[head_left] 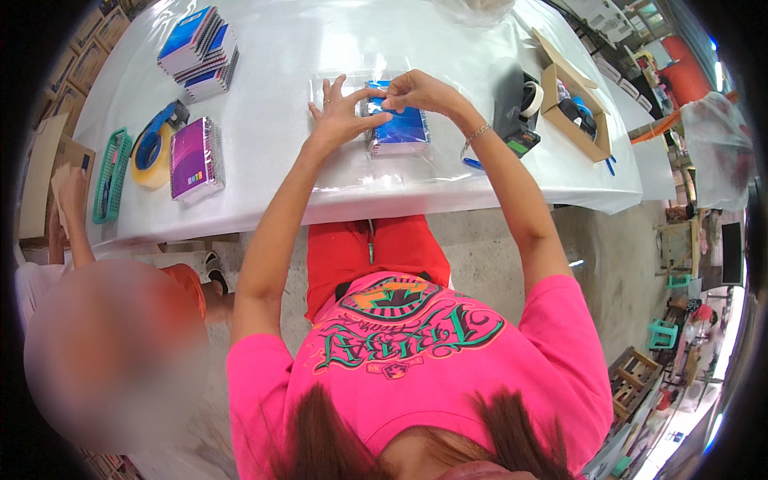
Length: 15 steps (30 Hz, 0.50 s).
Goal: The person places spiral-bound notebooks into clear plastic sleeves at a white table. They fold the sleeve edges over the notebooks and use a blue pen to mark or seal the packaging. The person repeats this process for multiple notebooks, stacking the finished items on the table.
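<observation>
A small stack of blue spiral notebooks [400, 134] lies in front of me on a sheet of clear plastic film [340, 172]. My left hand [342, 110] is at its left side, fingers spread, with the index finger and thumb apart over the blue cover. My right hand [424, 92] comes in from the right with its thumb and fingers pinched together above the upper part of the cover. Whatever lies in that pinch is too small or hidden to make out. The fingertips of both hands nearly meet.
On the left stand piled notebooks [192, 48], purple notebooks [194, 160], a tape dispenser [152, 148] and a green basket [112, 176]. To the right are a black tape holder [512, 108], a blue pen [473, 163] and an open cardboard box [572, 112]. Another person's hand [72, 188] is at far left.
</observation>
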Available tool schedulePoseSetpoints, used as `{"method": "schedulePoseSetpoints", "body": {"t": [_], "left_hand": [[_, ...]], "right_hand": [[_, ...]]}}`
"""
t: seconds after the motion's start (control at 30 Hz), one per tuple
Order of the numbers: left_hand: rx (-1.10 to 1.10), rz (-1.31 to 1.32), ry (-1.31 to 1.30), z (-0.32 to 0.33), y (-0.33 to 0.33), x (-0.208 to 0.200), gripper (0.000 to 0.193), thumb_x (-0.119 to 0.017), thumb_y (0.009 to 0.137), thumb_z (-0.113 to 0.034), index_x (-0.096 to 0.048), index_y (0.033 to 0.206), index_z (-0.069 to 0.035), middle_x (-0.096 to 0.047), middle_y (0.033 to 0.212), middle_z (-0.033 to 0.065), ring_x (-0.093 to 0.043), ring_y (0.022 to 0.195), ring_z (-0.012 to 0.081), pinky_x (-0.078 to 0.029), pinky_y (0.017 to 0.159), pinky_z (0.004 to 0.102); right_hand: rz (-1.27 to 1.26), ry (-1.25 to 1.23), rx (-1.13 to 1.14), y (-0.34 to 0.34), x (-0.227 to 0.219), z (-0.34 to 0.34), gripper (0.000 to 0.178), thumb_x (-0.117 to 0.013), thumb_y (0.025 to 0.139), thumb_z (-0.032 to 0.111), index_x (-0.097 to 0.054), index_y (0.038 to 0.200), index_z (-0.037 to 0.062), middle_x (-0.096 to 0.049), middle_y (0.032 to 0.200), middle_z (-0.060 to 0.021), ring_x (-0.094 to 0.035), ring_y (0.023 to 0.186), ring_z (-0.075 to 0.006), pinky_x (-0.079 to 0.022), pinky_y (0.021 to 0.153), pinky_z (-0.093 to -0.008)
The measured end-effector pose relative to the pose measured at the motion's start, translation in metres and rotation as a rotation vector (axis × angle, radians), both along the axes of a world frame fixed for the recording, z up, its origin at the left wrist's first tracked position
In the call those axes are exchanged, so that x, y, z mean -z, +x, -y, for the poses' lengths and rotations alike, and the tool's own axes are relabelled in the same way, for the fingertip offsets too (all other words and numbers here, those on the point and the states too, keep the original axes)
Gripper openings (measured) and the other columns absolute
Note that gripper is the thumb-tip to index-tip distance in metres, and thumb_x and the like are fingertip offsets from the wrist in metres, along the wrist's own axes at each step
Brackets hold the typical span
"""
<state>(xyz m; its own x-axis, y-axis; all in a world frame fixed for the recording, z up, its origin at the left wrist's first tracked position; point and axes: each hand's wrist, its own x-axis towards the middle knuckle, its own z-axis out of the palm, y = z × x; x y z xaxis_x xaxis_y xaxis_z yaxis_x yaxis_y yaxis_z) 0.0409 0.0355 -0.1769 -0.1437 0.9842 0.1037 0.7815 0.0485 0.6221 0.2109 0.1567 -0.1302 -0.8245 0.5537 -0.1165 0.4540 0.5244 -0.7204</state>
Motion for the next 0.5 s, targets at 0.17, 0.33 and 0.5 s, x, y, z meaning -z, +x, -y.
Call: {"method": "schedulePoseSetpoints", "body": {"t": [0.17, 0.33, 0.5], "left_hand": [[-0.059, -0.106, 0.136, 0.023, 0.04, 0.007, 0.059, -0.044, 0.096, -0.047, -0.031, 0.148, -0.022, -0.017, 0.157, 0.0191, -0.01, 0.145, 0.0423, -0.003, 0.103, 0.0763], [0.017, -0.066, -0.175, 0.017, 0.042, 0.034, 0.065, -0.025, 0.101, -0.046, -0.018, 0.151, -0.005, -0.018, 0.156, 0.0227, -0.016, 0.144, 0.0396, -0.008, 0.108, 0.0699], [-0.183, 0.221, 0.002, 0.001, 0.033, 0.033, 0.075, -0.03, 0.096, -0.059, -0.041, 0.139, 0.001, -0.039, 0.143, 0.0252, -0.032, 0.134, 0.045, -0.022, 0.109, 0.0564]], "right_hand": [[0.353, 0.089, -0.001, -0.016, -0.01, -0.011, 0.042, -0.076, 0.071, 0.048, -0.074, 0.074, 0.0063, -0.068, 0.065, -0.0065, -0.061, 0.062, -0.0178, -0.046, 0.057, -0.0329], [0.39, 0.249, 0.176, 0.004, -0.004, -0.004, 0.063, -0.076, 0.063, 0.067, -0.069, 0.063, 0.0048, -0.067, 0.062, -0.0099, -0.063, 0.055, -0.0235, -0.048, 0.053, -0.0409], [-0.122, 0.186, 0.64, 0.041, 0.028, 0.019, 0.067, -0.071, 0.075, 0.063, -0.062, 0.091, -0.002, -0.068, 0.081, -0.019, -0.066, 0.079, -0.0252, -0.051, 0.073, -0.0358]]}}
